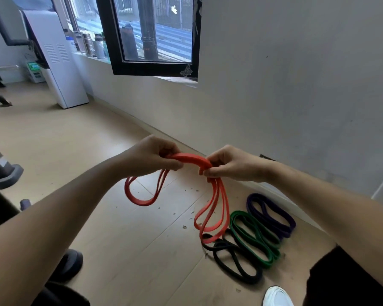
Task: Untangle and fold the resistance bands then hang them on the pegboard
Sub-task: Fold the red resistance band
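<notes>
Both my hands hold an orange-red resistance band (187,157) in the air above the floor. My left hand (150,157) grips its left part, from which a loop hangs down to the left. My right hand (230,165) pinches its right part, and several strands hang from it down to the floor. On the floor by the wall lie a purple band (272,215), a green band (255,239) and a black band (232,259), each folded in loops side by side. No pegboard is in view.
A grey wall (296,85) runs along the right with an open black-framed window (150,36). A white cabinet (60,69) stands at the back left. Dark gym gear (2,173) sits at the left edge. A white shoe (276,295) is at the bottom.
</notes>
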The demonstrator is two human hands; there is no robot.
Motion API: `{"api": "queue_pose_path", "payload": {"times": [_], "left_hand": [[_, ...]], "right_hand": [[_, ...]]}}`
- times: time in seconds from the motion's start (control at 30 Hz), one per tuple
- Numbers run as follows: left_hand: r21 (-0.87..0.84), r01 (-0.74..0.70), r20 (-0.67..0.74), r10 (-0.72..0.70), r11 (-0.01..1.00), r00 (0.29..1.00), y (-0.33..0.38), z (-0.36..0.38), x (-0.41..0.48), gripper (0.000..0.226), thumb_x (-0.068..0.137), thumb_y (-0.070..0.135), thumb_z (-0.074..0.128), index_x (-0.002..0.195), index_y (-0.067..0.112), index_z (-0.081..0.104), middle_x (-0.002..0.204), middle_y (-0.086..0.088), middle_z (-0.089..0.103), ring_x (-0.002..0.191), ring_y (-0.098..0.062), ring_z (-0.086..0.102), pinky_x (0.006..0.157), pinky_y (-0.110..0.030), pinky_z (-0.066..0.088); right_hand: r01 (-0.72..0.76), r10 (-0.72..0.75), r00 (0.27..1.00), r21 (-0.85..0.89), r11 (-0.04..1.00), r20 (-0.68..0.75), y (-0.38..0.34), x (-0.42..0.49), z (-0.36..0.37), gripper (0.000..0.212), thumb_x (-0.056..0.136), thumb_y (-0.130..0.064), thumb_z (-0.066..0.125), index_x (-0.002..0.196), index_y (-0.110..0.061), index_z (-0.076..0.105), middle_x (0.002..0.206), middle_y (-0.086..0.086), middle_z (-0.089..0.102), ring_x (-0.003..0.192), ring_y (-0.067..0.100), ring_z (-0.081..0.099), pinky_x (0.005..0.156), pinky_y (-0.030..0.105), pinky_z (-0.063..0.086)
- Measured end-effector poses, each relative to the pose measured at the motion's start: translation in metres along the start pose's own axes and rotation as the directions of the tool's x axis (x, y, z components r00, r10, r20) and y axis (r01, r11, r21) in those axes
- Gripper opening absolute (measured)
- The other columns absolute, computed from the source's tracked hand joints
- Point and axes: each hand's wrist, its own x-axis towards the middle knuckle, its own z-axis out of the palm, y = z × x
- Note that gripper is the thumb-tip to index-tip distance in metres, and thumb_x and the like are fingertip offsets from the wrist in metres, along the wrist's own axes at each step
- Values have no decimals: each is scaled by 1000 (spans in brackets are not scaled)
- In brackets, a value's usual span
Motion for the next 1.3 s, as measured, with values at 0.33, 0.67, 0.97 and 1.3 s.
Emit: {"api": "queue_pose_path", "payload": {"times": [0.33, 0.67, 0.97, 1.3], "left_hand": [[-41, 8, 44, -6, 999, 999, 12, 23, 8, 14, 88, 23, 76, 94, 10, 74, 73, 1, 70, 69, -17, 69, 70, -30, 61], [-101, -4, -53, -1, 995, 999, 10, 13, 7, 7, 89, 24, 71, 93, 18, 72, 80, -8, 68, 72, -21, 68, 70, -25, 59], [-72, 2, -105, -10, 997, 994, 10, 7, 7, 4, 86, 29, 72, 87, 25, 74, 75, -7, 67, 64, -9, 60, 64, -23, 54], [-248, -10, -173, -34, 969, 984, 14, 8, 6, 23, 86, 27, 70, 97, 7, 73, 73, -1, 64, 66, -9, 62, 65, -20, 54]], "right_hand": [[143, -151, 988, -219, 965, -23, -21, -2, 2, 33, 96, -14, 65, 129, -10, 65, 99, 0, 73, 90, 10, 72, 83, 29, 60], [34, -42, 994, -79, 996, -103, 1, -7, -9, 19, 94, -14, 69, 111, -9, 74, 95, 5, 75, 89, 20, 73, 84, 37, 61], [93, -122, 959, -124, 988, -255, -3, -5, -11, 15, 91, -16, 74, 104, -9, 77, 89, 4, 75, 81, 19, 71, 80, 36, 62], [22, -21, 997, 14, 1000, -79, 7, 1, -9, 21, 90, -17, 75, 110, -12, 75, 96, 8, 75, 88, 22, 71, 84, 34, 60]]}}
